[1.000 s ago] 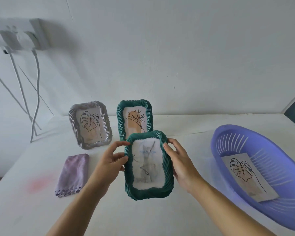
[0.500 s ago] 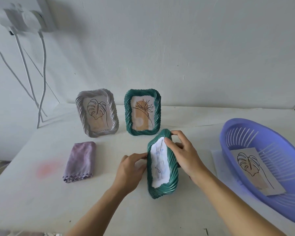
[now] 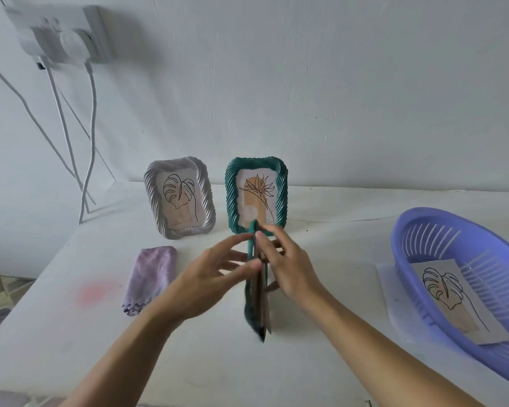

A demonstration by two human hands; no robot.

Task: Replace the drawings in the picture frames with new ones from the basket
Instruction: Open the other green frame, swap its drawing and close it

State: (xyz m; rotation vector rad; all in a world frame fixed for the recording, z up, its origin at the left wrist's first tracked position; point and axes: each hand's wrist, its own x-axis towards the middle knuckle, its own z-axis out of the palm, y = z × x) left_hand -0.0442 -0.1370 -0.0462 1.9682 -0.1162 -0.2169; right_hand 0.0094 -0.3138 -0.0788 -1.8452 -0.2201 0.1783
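A green picture frame (image 3: pixel 254 304) is held edge-on above the table, its brown backing turned to the right. My right hand (image 3: pixel 288 265) grips it from the right, with the thumb on its top edge. My left hand (image 3: pixel 215 271) touches its left side with straight fingers. Against the wall stand a second green frame (image 3: pixel 231 195) with a flower drawing and a grey frame (image 3: pixel 152 198) with a leaf drawing. A purple basket (image 3: pixel 423 227) at the right holds a leaf drawing (image 3: pixel 453 301) on paper.
A folded purple cloth (image 3: pixel 152 274) lies left of my hands, beside a pink stain (image 3: pixel 96 292) on the white table. A wall socket (image 3: pixel 59 33) with white cables (image 3: pixel 91 136) hangs at the upper left. The table's left edge drops off near the cloth.
The held green frame has turned from facing me to edge-on, its front swinging to the left. My left hand has opened against its side.
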